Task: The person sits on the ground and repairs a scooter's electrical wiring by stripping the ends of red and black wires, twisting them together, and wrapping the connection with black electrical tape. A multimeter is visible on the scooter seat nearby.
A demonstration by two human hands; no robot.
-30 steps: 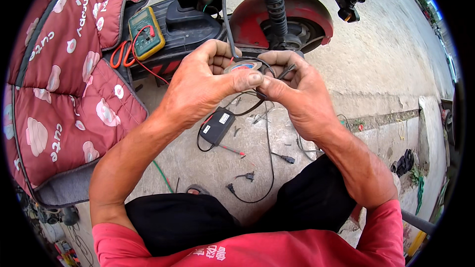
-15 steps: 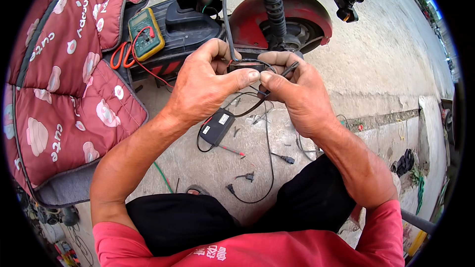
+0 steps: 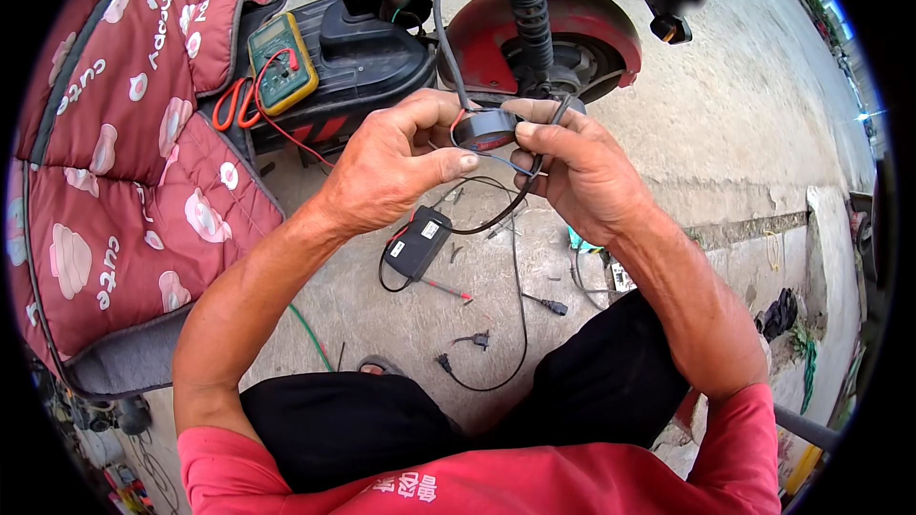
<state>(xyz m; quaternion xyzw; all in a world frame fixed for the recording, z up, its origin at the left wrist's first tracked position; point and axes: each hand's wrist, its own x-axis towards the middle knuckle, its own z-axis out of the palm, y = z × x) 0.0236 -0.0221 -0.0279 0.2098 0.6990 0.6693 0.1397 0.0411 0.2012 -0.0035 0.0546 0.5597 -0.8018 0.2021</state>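
Between my hands is a roll of dark electrical tape [image 3: 487,130], turned so its ring face shows. My right hand [image 3: 592,172] pinches the roll's right side between thumb and fingers, and a black cord [image 3: 515,198] loops past these fingers. My left hand [image 3: 396,157] has its fingers curled at the lower end of a grey cable [image 3: 443,33] that hangs from the scooter; its thumb stands apart below the roll. Thin red and blue wires show beside the tape. The wire joint itself is mostly hidden by the roll and fingers.
A black charger box [image 3: 418,244] lies on the concrete below my hands, with a red-tipped screwdriver [image 3: 448,290] and loose plugs [image 3: 473,339] around it. A multimeter [image 3: 283,62] with red leads rests on the scooter's footboard [image 3: 367,57]. A quilted maroon cover [image 3: 143,172] hangs at left.
The tape roll has tilted so its ring shows more fully. My left thumb has come away from my right thumb, and my hands are slightly further apart.
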